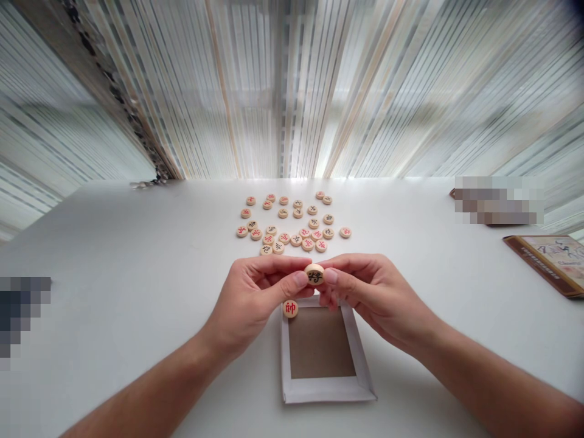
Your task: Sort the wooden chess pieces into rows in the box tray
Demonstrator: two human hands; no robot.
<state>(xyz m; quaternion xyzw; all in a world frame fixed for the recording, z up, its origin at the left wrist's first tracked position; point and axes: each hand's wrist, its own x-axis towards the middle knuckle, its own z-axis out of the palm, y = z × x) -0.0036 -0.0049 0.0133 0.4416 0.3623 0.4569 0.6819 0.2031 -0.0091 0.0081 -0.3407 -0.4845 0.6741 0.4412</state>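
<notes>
My left hand [255,298] and my right hand [365,292] meet above the near end of a shallow white box [360,359] with a brown bottom. Both pinch one round wooden chess piece [314,275] with a black character, held upright between thumbs and fingertips. A second wooden piece with a red character [290,309] sits at the box's top left corner, just under my left thumb. Several more round wooden pieces [292,225], marked in red or black, lie scattered on the white table [137,255] beyond my hands.
A brown box lid with a picture [547,261] lies at the right edge of the table. A blurred-out object [497,201] sits at the far right. Striped curtains [292,91] hang behind the table's far edge.
</notes>
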